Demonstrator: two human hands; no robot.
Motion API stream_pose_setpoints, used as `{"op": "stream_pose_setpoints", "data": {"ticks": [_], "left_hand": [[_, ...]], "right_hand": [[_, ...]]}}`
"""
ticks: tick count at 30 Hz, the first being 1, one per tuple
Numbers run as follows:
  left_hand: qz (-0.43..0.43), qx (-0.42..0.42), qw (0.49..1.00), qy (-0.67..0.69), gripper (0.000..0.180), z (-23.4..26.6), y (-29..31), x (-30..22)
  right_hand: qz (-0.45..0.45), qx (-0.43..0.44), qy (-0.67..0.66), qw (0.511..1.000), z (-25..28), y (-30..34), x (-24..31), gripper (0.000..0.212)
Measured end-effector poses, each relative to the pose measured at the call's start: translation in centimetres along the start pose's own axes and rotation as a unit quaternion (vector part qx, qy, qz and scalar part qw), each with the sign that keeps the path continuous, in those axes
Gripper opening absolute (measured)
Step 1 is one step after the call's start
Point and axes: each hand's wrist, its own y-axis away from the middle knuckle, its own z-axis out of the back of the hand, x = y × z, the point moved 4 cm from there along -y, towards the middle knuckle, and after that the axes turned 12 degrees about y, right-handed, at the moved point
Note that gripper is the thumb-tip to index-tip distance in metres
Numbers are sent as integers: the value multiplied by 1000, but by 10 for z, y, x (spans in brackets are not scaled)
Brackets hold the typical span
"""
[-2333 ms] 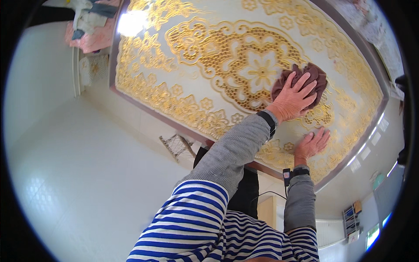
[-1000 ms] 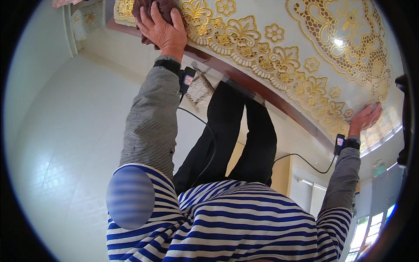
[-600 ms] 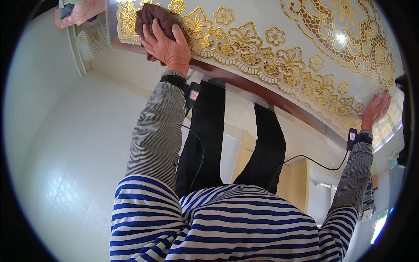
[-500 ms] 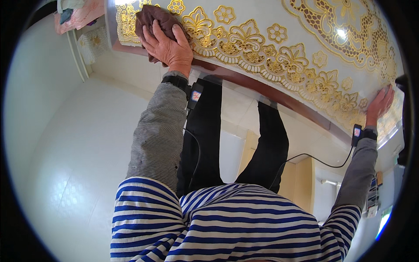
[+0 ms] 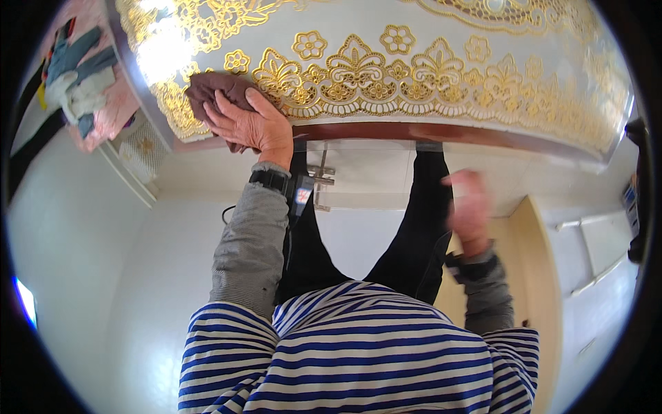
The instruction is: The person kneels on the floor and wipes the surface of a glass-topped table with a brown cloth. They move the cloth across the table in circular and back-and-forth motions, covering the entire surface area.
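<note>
Cloth [image 5: 207, 91], brown, bunched, lies at the near edge of the gold-patterned table cover [image 5: 338, 21], toward its left end. Left hand [image 5: 258, 131] rests palm down on it, fingers extended, slightly spread. Right hand [image 5: 471, 207]: off the cover, near the black trouser leg [image 5: 420, 214]; blurred, finger spread cannot be told.

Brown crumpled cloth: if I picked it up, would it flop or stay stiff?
The brown crumpled cloth would probably flop, since it bunches into soft folds under the person's left hand. It likely wouldn't roll if pushed, because it lies as an uneven, squashed bundle.
</note>
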Motion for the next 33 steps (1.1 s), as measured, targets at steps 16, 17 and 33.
{"op": "stream_pose_setpoints", "data": {"ticks": [16, 17, 33], "left_hand": [[-443, 261, 855, 72, 64, 39, -49, 63], [-420, 263, 866, 67, 65, 41, -50, 64], [-415, 219, 875, 121, 57, 49, -49, 71]], "right_hand": [[-26, 363, -57, 930, -521, 44, 132, 63], [-28, 362, -30, 931, -541, 44, 133, 57], [13, 475, -27, 880, -544, -56, 10, 39]]}}
